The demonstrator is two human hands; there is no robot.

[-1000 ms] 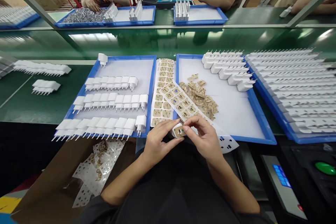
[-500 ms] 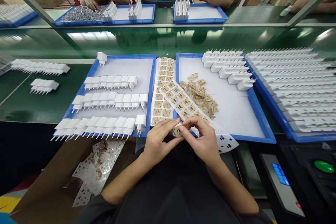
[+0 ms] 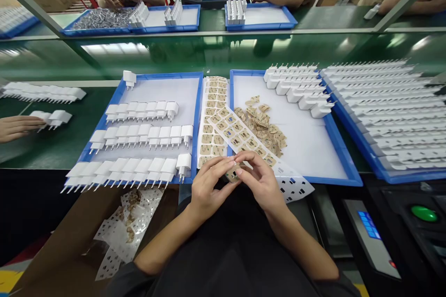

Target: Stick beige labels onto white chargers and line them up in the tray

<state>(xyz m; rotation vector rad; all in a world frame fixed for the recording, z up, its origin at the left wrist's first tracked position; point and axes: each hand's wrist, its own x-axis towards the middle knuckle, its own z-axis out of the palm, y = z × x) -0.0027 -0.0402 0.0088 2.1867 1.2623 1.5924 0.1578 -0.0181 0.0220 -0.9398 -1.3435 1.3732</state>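
A white plug charger [image 3: 235,165] sits between my two hands above the tray edges, mostly covered by my fingers. On its face towards me lies a tan sticker [image 3: 231,175] with small dark cut-outs. My left hand [image 3: 211,185] is closed around the charger's left side. From the right, my right hand [image 3: 262,181] is closed on it too, thumb at the sticker's edge and index finger above. Just beyond my hands is a slanting sheet of tan stickers [image 3: 240,137]; its near end [image 3: 296,188] is bare white backing with dark cut-outs.
Rows of white chargers [image 3: 139,134] stand in the left blue tray [image 3: 199,102]. The right blue tray [image 3: 343,148] holds a pile of tan pieces [image 3: 265,127] and more chargers. Another person's hand [image 3: 21,126] touches chargers at far left. A cardboard box [image 3: 59,246] holds scrap sheets below.
Another person's hand has come in from the left onto the chargers there. My hands stay together on the charger, which has tilted slightly. The whole view has shifted a little.
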